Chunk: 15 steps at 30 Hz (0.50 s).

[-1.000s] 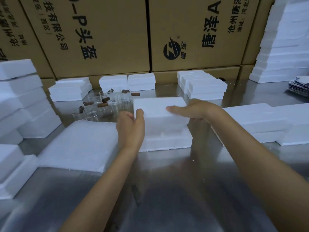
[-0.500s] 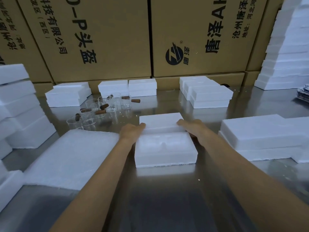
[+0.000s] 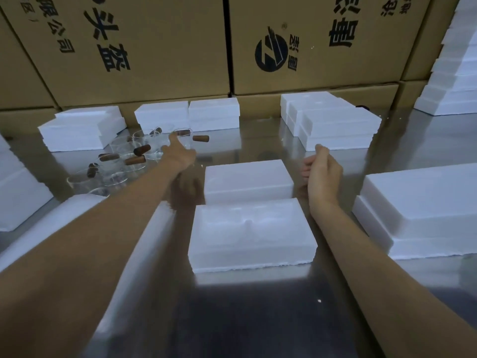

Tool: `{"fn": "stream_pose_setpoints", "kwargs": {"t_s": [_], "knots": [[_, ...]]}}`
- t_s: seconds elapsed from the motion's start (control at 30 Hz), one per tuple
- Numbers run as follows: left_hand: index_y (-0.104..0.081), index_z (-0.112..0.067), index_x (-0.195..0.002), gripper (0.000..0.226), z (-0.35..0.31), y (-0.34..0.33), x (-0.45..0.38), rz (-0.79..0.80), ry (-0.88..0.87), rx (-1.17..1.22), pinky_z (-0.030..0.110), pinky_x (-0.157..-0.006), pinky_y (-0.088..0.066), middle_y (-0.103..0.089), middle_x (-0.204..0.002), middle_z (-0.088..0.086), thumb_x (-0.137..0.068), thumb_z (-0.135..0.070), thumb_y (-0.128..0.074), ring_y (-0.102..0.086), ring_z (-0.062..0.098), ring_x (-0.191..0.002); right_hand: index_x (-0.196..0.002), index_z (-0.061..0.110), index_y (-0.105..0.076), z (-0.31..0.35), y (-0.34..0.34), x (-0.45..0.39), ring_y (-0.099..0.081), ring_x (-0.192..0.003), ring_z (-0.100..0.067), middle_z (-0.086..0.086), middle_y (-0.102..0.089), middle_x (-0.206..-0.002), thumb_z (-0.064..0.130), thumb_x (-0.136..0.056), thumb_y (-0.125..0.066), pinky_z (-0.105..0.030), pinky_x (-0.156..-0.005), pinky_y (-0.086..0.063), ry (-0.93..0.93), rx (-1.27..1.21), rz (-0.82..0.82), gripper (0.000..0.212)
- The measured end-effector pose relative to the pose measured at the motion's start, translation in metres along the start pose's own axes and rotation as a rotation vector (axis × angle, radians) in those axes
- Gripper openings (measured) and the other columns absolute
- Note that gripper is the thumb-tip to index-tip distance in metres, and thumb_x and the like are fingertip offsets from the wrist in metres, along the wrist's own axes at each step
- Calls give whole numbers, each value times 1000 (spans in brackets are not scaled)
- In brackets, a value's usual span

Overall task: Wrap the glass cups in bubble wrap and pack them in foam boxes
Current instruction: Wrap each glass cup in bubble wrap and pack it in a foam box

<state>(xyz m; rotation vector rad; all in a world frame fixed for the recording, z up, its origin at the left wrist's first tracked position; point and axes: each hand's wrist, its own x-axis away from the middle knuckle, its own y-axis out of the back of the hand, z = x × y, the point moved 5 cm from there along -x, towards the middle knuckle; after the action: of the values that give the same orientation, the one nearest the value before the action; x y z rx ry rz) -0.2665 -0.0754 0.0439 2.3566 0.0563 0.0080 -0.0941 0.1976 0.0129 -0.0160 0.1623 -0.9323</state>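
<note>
Table (image 3: 258,319): shiny metal, big cardboard boxes (image 3: 160,47) behind.
Foam box (image 3: 251,236): open in the middle, lid (image 3: 247,179) just behind it.
Glass cups (image 3: 124,161): far left of foam box, bunched close.
Handling: light, slippery, easy to break; best held round the sides.
Left hand (image 3: 178,153): fingers straight, reaching at a cup.
Right hand (image 3: 322,174): loosely curled, holding nothing.
Room: open near foam box, stacks (image 3: 335,122) crowd the edges.

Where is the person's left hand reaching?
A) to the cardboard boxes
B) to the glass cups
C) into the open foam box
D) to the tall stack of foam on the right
B: the left hand stretches out with straight fingers to the cluster of glass cups, while the open foam box sits untouched nearer the person.
</note>
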Motion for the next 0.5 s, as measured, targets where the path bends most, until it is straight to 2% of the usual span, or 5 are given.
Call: {"fn": "stream_pose_setpoints", "kwargs": {"t_s": [0.1, 0.17, 0.33, 0.4, 0.5], "knots": [[-7, -24, -161, 75, 4, -7, -24, -29, 3, -73, 48, -112, -38, -28, -158, 25, -102, -20, -53, -38, 45, -139, -74, 0, -58, 0, -6, -5, -58, -68, -19, -6, -61, -67, 50, -90, -42, -44, -74, -53, 65, 2, -29, 55], [-11, -22, -160, 72, 5, -11, -39, -37, -22, -111, 50, -114, -36, -33, -155, 27, -102, -20, -54, -38, 46, -139, -75, -2, -58, 0, -10, -8, -60, -70, -24, -9, -62, -67, 52, -87, -42, -41, -72, -52, 104, 3, -36, 58], [-42, -11, -139, 39, 9, -14, -57, -137, -88, -181, 48, -102, -44, -48, -133, 28, -101, -13, -53, -51, 44, -121, -74, -1, -58, 1, -14, -12, -63, -77, -31, -15, -64, -73, 53, -88, -41, -37, -70, -49, 134, -7, -57, 58], [-47, -8, -128, 26, 8, -14, -57, -181, -110, -219, 49, -99, -47, -50, -126, 28, -101, -8, -50, -55, 45, -113, -72, 3, -59, 1, -14, -12, -63, -76, -28, -10, -65, -72, 53, -88, -41, -34, -66, -46, 121, 2, -57, 56], [-50, -6, -121, 21, 4, -13, -49, -180, -151, -239, 51, -95, -50, -52, -121, 28, -100, -3, -48, -58, 45, -106, -66, 16, -61, 1, -13, -12, -64, -78, -21, 1, -67, -71, 55, -87, -39, -30, -67, -43, 97, -4, -51, 50]]}}
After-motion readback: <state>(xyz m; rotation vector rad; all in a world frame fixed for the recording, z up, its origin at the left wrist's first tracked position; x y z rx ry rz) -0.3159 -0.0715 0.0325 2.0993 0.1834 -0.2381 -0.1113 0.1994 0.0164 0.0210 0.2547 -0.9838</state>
